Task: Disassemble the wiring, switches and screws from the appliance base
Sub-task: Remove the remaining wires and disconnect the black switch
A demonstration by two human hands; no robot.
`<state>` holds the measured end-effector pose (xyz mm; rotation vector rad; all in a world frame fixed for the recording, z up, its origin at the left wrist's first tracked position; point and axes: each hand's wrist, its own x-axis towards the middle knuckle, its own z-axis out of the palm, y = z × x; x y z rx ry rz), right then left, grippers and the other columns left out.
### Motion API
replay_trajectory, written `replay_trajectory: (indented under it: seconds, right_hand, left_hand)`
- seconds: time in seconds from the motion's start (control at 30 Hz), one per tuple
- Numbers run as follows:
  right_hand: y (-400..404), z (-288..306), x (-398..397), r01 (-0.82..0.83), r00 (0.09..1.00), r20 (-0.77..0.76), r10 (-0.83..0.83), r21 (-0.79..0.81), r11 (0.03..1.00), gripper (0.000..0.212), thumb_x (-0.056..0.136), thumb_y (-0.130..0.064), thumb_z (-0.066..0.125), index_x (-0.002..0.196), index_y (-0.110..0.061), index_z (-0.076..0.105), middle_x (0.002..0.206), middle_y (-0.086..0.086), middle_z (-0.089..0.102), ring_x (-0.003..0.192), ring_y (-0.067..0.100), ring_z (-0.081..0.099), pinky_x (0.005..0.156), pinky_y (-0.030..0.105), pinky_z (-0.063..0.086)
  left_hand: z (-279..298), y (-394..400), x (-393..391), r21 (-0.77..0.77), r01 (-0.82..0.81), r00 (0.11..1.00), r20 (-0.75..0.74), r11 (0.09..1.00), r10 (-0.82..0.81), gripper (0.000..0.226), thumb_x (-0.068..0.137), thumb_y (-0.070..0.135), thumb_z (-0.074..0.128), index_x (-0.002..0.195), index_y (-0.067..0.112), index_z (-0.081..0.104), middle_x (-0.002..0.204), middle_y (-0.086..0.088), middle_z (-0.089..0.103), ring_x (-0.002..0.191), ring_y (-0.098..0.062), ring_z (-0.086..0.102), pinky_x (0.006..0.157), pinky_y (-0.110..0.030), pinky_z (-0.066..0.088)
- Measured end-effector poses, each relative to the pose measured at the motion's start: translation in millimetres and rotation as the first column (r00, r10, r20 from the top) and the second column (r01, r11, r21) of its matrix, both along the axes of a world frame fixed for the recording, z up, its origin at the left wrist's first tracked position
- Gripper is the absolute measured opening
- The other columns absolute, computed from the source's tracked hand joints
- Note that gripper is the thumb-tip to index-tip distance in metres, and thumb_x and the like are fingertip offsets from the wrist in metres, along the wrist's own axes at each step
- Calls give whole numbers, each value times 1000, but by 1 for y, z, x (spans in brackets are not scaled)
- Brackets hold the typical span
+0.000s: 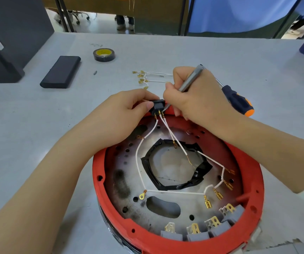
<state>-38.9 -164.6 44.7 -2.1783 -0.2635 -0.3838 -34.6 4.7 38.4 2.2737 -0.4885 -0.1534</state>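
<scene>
The round red appliance base [103,173] lies upside down on the table, its metal plate facing up. My left hand [127,109] grips a small black socket [157,105] at the base's far rim. White wires [138,154] with gold terminals run from the socket across the plate. My right hand [189,92] holds a slim metal tool [191,79], its tip against the socket's right side. Several grey switches [193,233] with gold tabs sit along the near rim. Black tape [198,173] rings the plate's central opening.
A pile of loose white wires [147,78] lies beyond my hands. To my right lies a screwdriver [239,99] with a black and orange handle. A black tape roll [104,55], a flat black case [60,71] and a black box [4,39] are at the far left.
</scene>
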Motion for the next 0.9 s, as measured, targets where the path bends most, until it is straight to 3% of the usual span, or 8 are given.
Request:
replay_trajectory:
  seconds: [0.17,0.37,0.6,0.73,0.9]
  right_hand:
    - [-2,11,13,-54,982,-180,57,18,998,32,77,-5,52,54,-16,33,37,6,51,27,14,39,33,13,30]
    - [-3,11,16,-96,974,-202,102,42,995,32,76,-2,51,53,-15,34,35,4,50,26,12,38,35,10,31]
    - [-2,-1,8,-14,1000,-19,16,88,996,37,81,-8,55,54,-15,30,39,14,46,24,8,39,32,15,28]
    - [-2,-1,4,-2,999,54,1,21,1000,39,85,-9,56,57,-13,30,53,19,46,28,6,47,36,18,32]
    - [-2,-4,1,27,990,140,-14,-86,996,42,87,-14,59,56,-16,30,52,18,47,37,14,47,39,20,31]
  left_hand:
    - [1,0,0,17,4,1000,4,1000,-4,26,100,29,43,116,39,61,105,21,65,96,4,57,77,-3,38]
    - [1,0,-1,19,7,1000,-11,1000,-7,27,100,29,42,119,38,60,108,20,65,99,-2,58,86,-12,41]
    - [0,0,-1,-8,9,1000,-7,1000,-9,26,100,29,43,114,40,62,102,22,66,91,4,58,77,-8,39]
    - [0,1,-1,-16,5,1000,-5,1000,-5,25,100,30,44,111,42,62,98,24,65,87,9,55,71,-3,38]
    - [0,-1,-1,20,7,1000,14,1000,-7,25,100,30,43,111,42,61,101,21,66,94,4,57,82,-9,40]
